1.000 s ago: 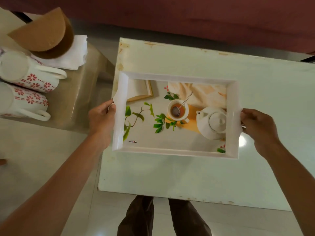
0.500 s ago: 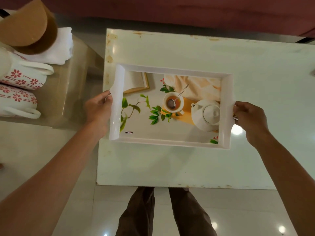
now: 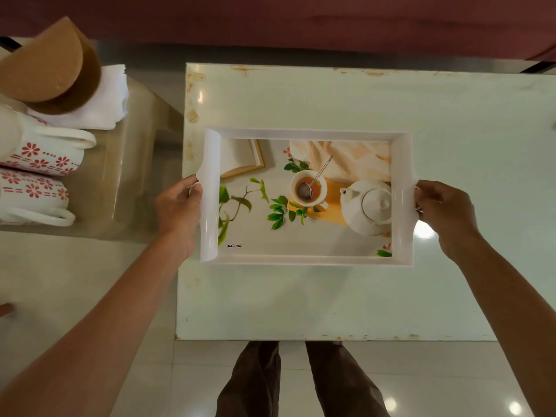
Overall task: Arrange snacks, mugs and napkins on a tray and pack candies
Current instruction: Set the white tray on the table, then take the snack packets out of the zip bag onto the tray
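Head view: the left hand (image 3: pixel 177 206) is curled round the left handle of the tray (image 3: pixel 307 134), and the right hand (image 3: pixel 442 209) round the right handle. The tray carries nothing yet and lies over the left-middle of the tabletop (image 3: pixel 331 296); I cannot tell whether it rests there. Two flowered mugs (image 3: pixel 45 152) and folded napkins (image 3: pixel 102 106) wait on the side table (image 3: pixel 126 191) at far left. The tray's left end is near the tabletop edge, so an uneven release or heavy loading there could tip it.

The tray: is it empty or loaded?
Empty. The tray shows only its printed teapot picture; the mugs and napkins are on the side table.
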Demonstrator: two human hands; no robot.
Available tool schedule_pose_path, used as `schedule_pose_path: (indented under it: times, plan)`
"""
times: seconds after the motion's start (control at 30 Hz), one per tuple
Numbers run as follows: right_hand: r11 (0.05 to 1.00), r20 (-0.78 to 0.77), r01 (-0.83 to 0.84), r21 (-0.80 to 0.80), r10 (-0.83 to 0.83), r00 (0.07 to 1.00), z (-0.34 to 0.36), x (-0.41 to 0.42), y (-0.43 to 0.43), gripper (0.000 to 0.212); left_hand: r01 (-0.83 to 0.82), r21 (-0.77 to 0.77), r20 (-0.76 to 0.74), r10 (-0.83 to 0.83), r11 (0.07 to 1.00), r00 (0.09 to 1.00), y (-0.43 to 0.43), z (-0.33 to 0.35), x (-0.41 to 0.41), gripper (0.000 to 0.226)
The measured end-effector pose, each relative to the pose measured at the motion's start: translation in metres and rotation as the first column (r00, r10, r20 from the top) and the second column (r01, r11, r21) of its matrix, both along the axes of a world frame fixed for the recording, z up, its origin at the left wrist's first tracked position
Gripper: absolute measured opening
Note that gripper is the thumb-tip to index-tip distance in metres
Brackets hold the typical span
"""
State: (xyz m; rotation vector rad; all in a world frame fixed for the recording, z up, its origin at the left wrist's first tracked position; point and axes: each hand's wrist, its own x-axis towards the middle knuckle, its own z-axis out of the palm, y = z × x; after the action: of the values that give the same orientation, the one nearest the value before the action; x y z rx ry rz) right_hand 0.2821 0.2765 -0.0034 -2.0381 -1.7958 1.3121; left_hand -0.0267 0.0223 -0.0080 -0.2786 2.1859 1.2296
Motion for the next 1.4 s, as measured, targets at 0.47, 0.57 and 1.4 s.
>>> schedule_pose_path:
  times: [0.47,0.57,1.4]
  plan:
    - [0.999,0.077,-0.029,0.033,0.026,0.997,0.001,-0.007,0.003,0.023,-0.002,-0.02,0.052,0.003,1.0,0.999,-0.002,-0.01,0.002,0.028]
    - [0.998,0.087,-0.035,0.054,0.03,0.996,0.003,-0.008,0.0,0.027,0.016,-0.018,0.056,-0.015,1.0,0.998,-0.003,-0.008,0.003,0.027]
    - [0.866,-0.032,-0.468,0.176,0.48,0.877,0.211,-0.103,-0.124,0.036,-0.024,0.157,-0.243,0.062,0.987,0.968,-0.132,0.282,0.049,0.018]
